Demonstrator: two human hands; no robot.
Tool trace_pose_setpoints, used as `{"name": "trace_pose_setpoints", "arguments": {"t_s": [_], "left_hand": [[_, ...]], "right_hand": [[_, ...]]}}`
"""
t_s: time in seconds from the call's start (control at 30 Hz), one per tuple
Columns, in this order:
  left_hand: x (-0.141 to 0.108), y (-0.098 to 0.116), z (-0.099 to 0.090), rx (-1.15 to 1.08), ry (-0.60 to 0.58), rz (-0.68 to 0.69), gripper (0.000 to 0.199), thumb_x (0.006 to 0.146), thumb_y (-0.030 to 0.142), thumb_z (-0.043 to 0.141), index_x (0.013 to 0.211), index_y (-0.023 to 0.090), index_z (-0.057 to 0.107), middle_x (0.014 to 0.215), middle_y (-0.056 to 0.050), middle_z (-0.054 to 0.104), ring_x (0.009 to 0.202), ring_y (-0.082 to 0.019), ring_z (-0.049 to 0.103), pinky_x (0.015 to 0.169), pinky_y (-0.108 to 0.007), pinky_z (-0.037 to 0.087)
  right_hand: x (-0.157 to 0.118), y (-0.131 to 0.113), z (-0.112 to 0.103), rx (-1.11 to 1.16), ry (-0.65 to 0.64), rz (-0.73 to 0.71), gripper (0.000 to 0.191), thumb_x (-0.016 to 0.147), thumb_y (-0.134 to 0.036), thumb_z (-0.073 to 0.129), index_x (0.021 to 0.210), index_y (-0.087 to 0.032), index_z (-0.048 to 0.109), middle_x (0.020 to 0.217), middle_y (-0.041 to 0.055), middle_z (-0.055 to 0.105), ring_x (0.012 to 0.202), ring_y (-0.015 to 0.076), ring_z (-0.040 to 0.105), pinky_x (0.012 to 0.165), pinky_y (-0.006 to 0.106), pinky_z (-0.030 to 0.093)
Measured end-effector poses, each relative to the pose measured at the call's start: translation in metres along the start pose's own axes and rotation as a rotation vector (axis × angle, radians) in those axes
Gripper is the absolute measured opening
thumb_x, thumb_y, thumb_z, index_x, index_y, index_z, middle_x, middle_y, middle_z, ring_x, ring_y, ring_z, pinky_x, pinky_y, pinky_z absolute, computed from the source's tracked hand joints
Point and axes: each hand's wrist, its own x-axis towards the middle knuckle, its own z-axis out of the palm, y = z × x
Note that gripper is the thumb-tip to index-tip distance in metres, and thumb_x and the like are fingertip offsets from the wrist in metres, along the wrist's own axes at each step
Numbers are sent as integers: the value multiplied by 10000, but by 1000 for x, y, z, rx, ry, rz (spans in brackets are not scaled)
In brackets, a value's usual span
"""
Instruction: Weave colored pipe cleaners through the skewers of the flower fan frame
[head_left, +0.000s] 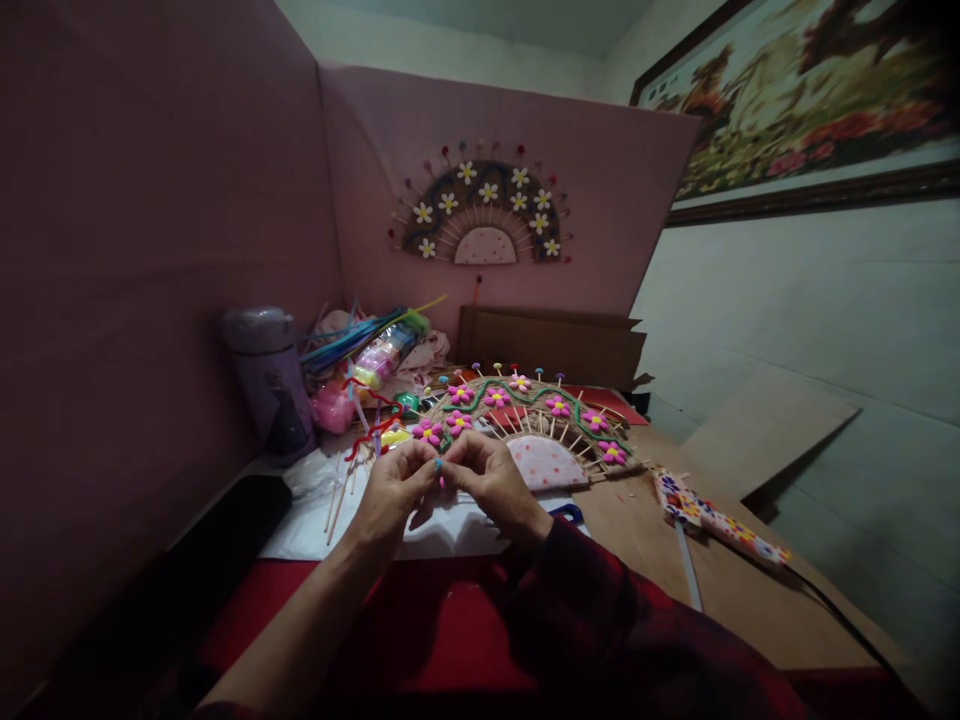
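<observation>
Both hands meet in front of the fan at the middle of the view. My left hand (pixel 394 492) pinches a small blue piece (pixel 438 464), which looks like modelling clay, between thumb and fingertips. From the other side, my right hand (pixel 496 484) pinches the same piece. A bit of pink shows just below the fingertips; what it belongs to is hidden. Just behind the hands lies a half-round craft fan (pixel 556 406) with pink flowers, a green wavy line, thin sticks and coloured knobs along its rim. Its white half-circle base (pixel 546 463) has pink dots.
A purple bottle (pixel 271 395) stands at left beside packs of coloured clay (pixel 386 350) and pipe cleaners (pixel 341 345). Thin sticks (pixel 339 505) lie on white paper (pixel 457 535). At right, a flower-patterned glue gun (pixel 720 520) trails a cord. A finished fan (pixel 486 210) hangs behind.
</observation>
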Motion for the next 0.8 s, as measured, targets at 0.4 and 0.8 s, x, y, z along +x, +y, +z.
{"name": "trace_pose_setpoints", "arguments": {"t_s": [0.4,0.8], "left_hand": [[3,-5,1,114,126,144,221,713,321,628,701,156,482,524,31,531,374,-67,434,306,-164,287],[0,-3,2,221,146,179,189,731,300,580,685,163,458,517,49,503,377,-70,413,308,-174,289]], "right_hand": [[-1,6,1,-187,45,-73,190,805,-322,543,712,-158,562,601,-7,553,520,109,521,491,237,426],[0,6,0,-148,3,-53,180,776,-316,567,677,-168,538,571,-20,534,485,100,481,464,227,401]]}}
